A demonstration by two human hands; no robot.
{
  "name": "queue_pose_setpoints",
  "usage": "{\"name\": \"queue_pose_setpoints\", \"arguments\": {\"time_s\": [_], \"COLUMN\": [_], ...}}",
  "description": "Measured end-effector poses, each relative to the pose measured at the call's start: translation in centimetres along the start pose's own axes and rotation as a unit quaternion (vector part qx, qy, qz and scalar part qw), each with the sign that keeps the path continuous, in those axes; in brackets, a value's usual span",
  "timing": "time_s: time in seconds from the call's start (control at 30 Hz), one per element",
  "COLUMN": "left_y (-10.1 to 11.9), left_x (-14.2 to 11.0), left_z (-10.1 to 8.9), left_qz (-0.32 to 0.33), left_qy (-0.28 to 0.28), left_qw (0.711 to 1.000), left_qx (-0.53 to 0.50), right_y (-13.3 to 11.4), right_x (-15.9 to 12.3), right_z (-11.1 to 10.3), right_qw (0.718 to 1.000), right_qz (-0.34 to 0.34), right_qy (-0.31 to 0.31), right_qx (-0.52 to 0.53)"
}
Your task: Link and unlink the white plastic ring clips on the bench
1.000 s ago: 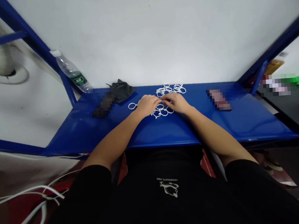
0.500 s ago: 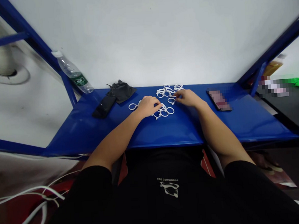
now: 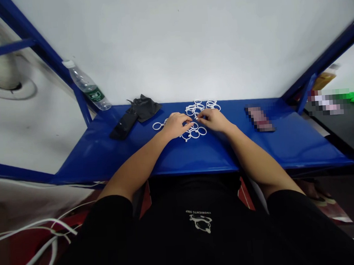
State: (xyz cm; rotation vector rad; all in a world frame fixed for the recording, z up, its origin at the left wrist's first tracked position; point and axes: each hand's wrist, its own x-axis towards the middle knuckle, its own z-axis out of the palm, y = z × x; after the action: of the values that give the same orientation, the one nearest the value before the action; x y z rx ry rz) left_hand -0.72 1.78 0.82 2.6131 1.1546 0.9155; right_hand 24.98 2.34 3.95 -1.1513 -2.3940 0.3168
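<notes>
Left hand (image 3: pixel 176 125): half-curled over white rings (image 3: pixel 198 130); any grip is hidden.
Right hand (image 3: pixel 213 119): fingertips seem to pinch 1 ring (image 3: pixel 195 117).
White rings: on blue table (image 3: pixel 191 157), between and around hands.
Ring rims: light pinching probably spares neighbours.

From close above the black shirt (image 3: pixel 173 250), the single head view faces forward and down across the blue bench (image 3: pixel 193 157), the left hand (image 3: pixel 175 125) and right hand (image 3: pixel 215 120) near mid-view, to the pale wall (image 3: pixel 183 43) on the far side.
</notes>
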Motion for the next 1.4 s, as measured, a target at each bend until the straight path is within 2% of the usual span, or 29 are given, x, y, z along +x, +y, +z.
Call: {"name": "queue_pose_setpoints", "arguments": {"time_s": [0.2, 0.43, 0.67, 1.0, 1.4], "left_y": [0.3, 0.5, 0.4, 0.0, 0.5], "left_x": [0.0, 0.0, 0.1, 0.2, -0.1], "left_z": [-0.1, -0.3, -0.4, -0.3, -0.9], "left_qz": [0.008, -0.013, -0.025, 0.013, 0.036], "left_qy": [0.017, 0.034, 0.027, 0.022, 0.009], "left_qw": [1.0, 0.999, 0.999, 0.999, 0.999], "left_qx": [0.006, 0.026, 0.034, 0.027, 0.03], "right_y": [-1.7, -1.6, -1.5, -1.8, -2.3], "right_x": [-0.2, -0.2, -0.2, -0.3, -0.5], "right_z": [0.6, 1.0, 1.0, 0.7, 1.0], "right_qw": [0.999, 0.999, 0.998, 0.999, 0.997], "right_qz": [-0.038, -0.046, -0.057, -0.029, -0.072], "right_qy": [0.003, -0.001, 0.003, 0.032, 0.019], "right_qx": [0.012, 0.018, 0.022, 0.026, 0.027]}}
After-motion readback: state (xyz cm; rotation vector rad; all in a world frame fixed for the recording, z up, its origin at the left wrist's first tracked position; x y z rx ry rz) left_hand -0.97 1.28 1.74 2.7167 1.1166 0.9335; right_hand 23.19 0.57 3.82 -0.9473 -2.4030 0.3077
